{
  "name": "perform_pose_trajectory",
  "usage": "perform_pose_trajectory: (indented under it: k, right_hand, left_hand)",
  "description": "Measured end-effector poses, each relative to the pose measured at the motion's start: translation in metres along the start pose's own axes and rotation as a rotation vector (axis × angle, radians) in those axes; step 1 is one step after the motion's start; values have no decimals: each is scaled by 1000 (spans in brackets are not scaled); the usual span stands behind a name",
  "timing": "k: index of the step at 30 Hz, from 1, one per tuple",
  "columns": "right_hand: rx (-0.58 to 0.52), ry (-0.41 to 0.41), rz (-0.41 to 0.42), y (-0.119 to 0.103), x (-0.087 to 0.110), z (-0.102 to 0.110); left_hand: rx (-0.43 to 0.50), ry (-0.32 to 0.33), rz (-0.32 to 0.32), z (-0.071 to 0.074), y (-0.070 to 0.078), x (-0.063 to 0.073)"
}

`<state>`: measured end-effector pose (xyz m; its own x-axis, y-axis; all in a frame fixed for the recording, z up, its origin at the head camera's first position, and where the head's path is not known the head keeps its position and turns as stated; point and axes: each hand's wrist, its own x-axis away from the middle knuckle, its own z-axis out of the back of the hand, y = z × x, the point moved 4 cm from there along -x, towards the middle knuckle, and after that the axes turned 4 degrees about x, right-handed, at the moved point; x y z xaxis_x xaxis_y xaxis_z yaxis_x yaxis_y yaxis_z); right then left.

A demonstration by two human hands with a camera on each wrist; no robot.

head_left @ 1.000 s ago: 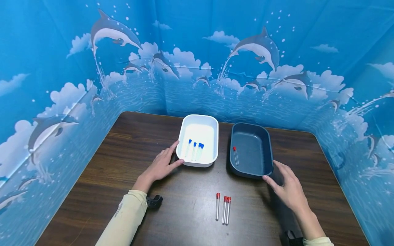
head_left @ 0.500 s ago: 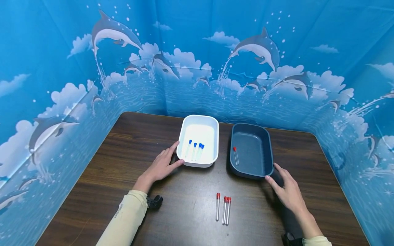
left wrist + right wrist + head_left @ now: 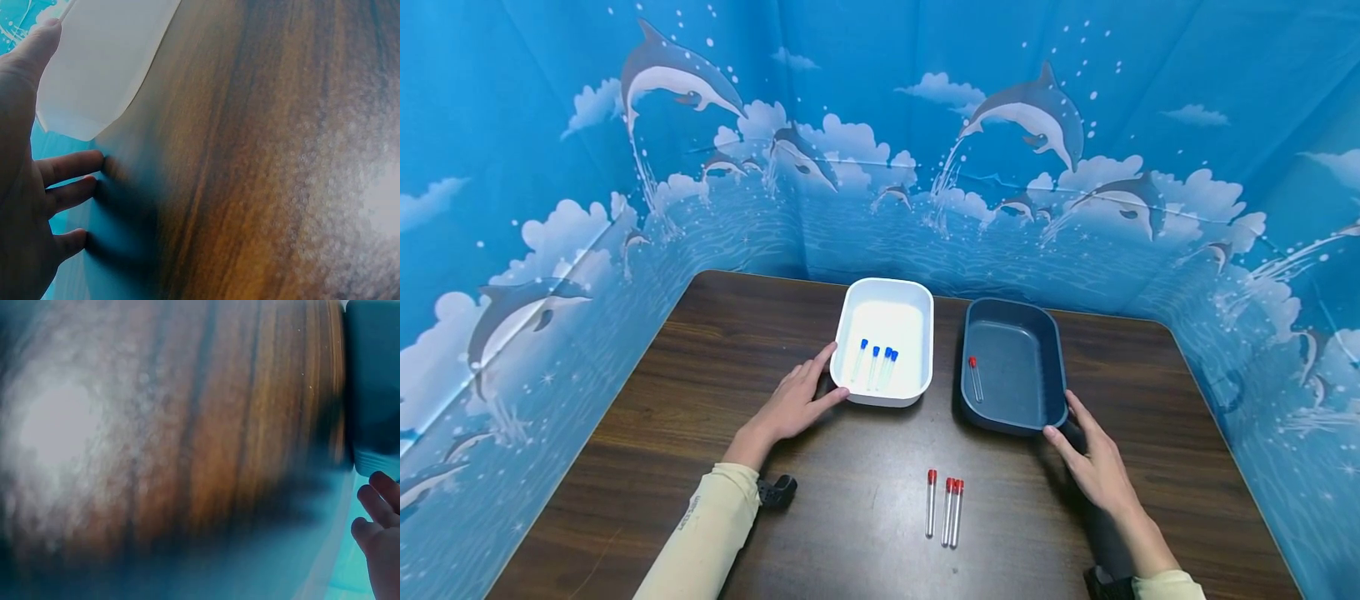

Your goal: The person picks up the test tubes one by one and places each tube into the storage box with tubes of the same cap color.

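Slightly shifted: only your right hand, spread at the dark tray's near corner; your left hand spreads at the white tray's. Four blue-capped tubes lie inside white, one red-capped tube inside dark; sorting seems partial, three loose tubes remaining on the counter.

The bin is white, with blue caps inside it. Right of it the tub is slate-blue; to its front right, red caps. Under it the table is brown, wood-grained; behind it, the curtain is blue, dolphin-patterned.
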<state>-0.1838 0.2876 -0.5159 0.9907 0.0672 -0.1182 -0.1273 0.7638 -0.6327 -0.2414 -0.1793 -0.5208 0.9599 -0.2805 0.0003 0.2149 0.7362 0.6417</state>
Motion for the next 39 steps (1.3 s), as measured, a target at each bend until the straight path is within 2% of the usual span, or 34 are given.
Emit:
perform_pose_trajectory:
  k: [10, 34, 39]
  right_hand:
    - [-11, -78, -48, 2, 0, -3]
    - [-28, -82, -72, 0, 0, -4]
    - [-30, -83, -85, 1, 2, -6]
  left_hand:
    - [7, 2, 2, 0, 1, -1]
    - [11, 20, -15, 1, 0, -2]
    - [29, 14, 0, -1, -2, 0]
